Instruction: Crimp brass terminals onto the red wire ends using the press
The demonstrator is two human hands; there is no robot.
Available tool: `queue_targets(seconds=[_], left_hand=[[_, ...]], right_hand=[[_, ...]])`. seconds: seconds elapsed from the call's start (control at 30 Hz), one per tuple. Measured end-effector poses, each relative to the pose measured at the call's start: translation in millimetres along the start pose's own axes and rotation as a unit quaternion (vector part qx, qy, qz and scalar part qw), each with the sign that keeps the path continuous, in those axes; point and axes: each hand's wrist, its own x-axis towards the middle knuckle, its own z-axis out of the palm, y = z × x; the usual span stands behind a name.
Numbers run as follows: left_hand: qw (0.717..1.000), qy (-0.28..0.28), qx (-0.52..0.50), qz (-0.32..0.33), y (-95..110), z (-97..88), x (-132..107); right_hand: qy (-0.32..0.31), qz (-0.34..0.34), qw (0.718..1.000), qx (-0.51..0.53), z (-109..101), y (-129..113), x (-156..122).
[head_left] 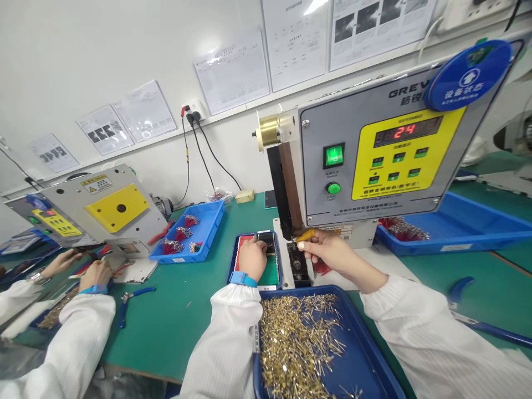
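My right hand (326,249), with a yellow finger cover on one finger, is at the black tooling (297,263) of the copper-strip crimping machine (366,149). Its fingers are pinched together; what they hold is too small to name. Over a small blue tray (233,269) of red, black and green pieces, my left hand (252,257) is curled with its fingertips at the black pieces (268,239). Whatever it grips is hidden. A blue band circles that wrist. In front of the machine lies a blue tray (357,338) heaped with small brass-coloured leaded parts (291,343).
At the left, another person's hands (95,274) work at a similar machine (103,210). Blue-handled cutters (128,302) lie between us. A blue bin (211,233) holds red-wired bundles; another bin (461,221) stands right. Blue-handled pliers (477,321) lie near my right sleeve.
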Motion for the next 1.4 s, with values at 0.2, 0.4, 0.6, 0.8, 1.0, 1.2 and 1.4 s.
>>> queue_targets(seconds=[0.2,0.4,0.6,0.8,1.0,1.2,1.4], left_hand=[[1.0,-0.009,0.006,0.005,-1.1,5.7,6.6],[1.0,0.0,0.007,0.003,-1.3,8.1,6.3],[1.0,0.019,-0.001,0.005,-1.8,6.7,5.2],[0.989,0.12,-0.053,0.066,3.8,0.4,-4.1],[0.955,0.217,-0.116,0.163,20.9,-7.5,-16.6],[0.927,0.264,-0.152,0.218,30.0,-11.4,-23.5],[0.928,0.253,-0.176,0.21,29.8,-10.9,-24.6]], right_hand=[[0.032,-0.014,0.999,0.013,3.7,9.4,1.0],[0.036,-0.026,0.999,0.006,5.0,11.3,1.0],[0.025,-0.02,0.999,-0.003,3.5,8.6,0.4],[0.02,-0.018,1.0,-0.003,3.4,6.4,-1.9],[0.019,-0.007,1.0,0.004,3.5,9.5,-0.2],[0.02,-0.015,1.0,0.003,3.4,10.8,2.0],[0.019,-0.02,1.0,0.005,4.1,8.0,-0.4]])
